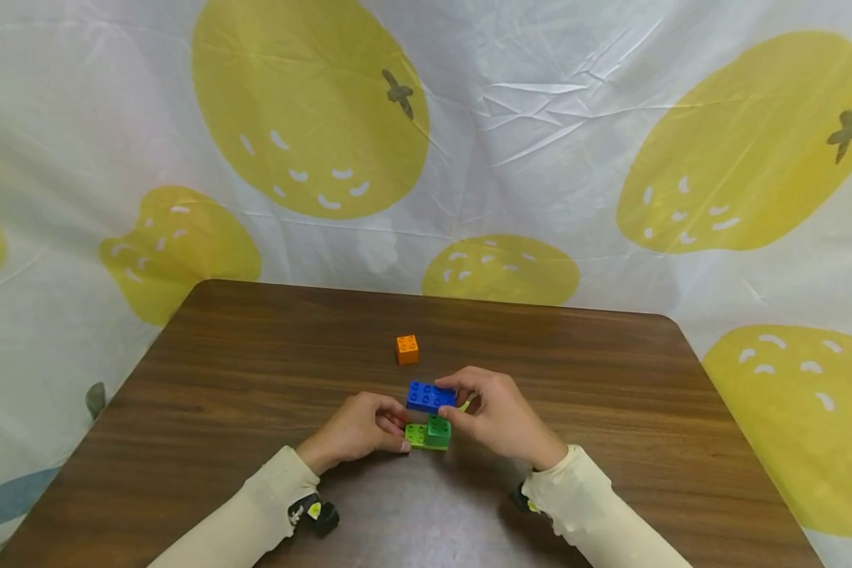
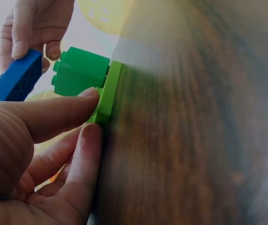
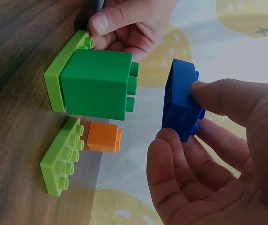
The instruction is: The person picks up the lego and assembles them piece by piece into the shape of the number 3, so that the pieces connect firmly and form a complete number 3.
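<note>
My right hand point(image 1: 500, 414) pinches one end of a blue building brick point(image 1: 426, 398) between thumb and fingers. The brick is held in the air, studs up, above a dark green brick point(image 3: 96, 84). That green brick sits on one end of a thin lime-green plate point(image 3: 54, 91) lying on the table. At the plate's other end, my left hand point(image 1: 358, 426) grips its edge with thumb and fingertips, as the left wrist view shows. A gap separates the blue brick from the green one in the right wrist view.
Farther back on the brown wooden table point(image 1: 291, 339) stands an orange brick point(image 1: 407, 349). A second lime-green studded plate point(image 3: 54, 173) lies beyond the green brick, mostly hidden behind my right hand in the head view. A lemon-print cloth point(image 1: 497, 158) hangs behind the table.
</note>
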Motion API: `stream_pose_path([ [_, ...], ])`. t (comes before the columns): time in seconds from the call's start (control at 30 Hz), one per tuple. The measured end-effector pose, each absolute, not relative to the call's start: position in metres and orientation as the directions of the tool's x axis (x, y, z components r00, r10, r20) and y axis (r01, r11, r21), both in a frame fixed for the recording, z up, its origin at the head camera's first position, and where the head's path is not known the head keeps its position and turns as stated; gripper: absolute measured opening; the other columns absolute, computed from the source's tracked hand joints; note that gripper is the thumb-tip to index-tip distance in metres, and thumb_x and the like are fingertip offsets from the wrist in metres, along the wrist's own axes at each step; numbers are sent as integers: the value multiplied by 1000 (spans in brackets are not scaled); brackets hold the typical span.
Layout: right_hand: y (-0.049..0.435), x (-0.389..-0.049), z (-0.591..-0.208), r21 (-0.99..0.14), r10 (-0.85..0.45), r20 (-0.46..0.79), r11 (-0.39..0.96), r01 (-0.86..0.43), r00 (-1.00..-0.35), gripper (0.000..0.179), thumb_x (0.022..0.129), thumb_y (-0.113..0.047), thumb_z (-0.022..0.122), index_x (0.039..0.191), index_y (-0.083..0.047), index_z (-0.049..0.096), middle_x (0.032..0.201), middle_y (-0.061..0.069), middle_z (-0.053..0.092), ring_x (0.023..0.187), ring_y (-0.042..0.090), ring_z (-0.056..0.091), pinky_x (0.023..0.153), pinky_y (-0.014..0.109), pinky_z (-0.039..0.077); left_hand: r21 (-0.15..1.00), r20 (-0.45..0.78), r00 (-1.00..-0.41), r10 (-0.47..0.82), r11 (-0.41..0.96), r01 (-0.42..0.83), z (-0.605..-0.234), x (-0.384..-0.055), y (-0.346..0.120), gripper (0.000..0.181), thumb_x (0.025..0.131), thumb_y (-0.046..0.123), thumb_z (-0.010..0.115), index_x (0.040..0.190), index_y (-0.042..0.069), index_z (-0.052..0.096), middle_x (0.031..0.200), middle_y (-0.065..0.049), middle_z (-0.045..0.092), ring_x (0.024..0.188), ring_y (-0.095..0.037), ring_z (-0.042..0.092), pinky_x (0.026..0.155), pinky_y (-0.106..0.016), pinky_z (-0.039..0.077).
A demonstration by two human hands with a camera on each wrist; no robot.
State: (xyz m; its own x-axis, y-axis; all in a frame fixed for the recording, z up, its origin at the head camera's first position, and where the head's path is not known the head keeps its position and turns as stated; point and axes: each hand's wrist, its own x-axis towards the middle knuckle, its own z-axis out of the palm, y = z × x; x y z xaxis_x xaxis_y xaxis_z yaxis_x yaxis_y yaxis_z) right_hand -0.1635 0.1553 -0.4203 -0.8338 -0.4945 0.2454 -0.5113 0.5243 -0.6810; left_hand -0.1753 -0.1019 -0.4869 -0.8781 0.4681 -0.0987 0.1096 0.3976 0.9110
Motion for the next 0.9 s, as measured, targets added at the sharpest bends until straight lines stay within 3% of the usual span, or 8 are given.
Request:
stream_pose_path([
  [0.4,154,-164,-423,-680,-501,247,520,-517,-830,30,92,-15,84,121,-11,77,106,-1,75,83,10,65,71,26,60,921,-80,-872,483,370,121,-484,-174,-103,38,81,9,91,114,-3,74,102,-12,77,87,-16,74,77,-28,62],
  [0.9,152,-162,-427,-681,-525,241,508,-528,-816,30,90,-12,84,119,-9,77,108,2,76,83,13,67,70,28,62,923,-73,-876,477,366,123,-484,-175,-103,37,79,6,91,110,-4,74,96,-10,76,84,-14,73,75,-24,61],
])
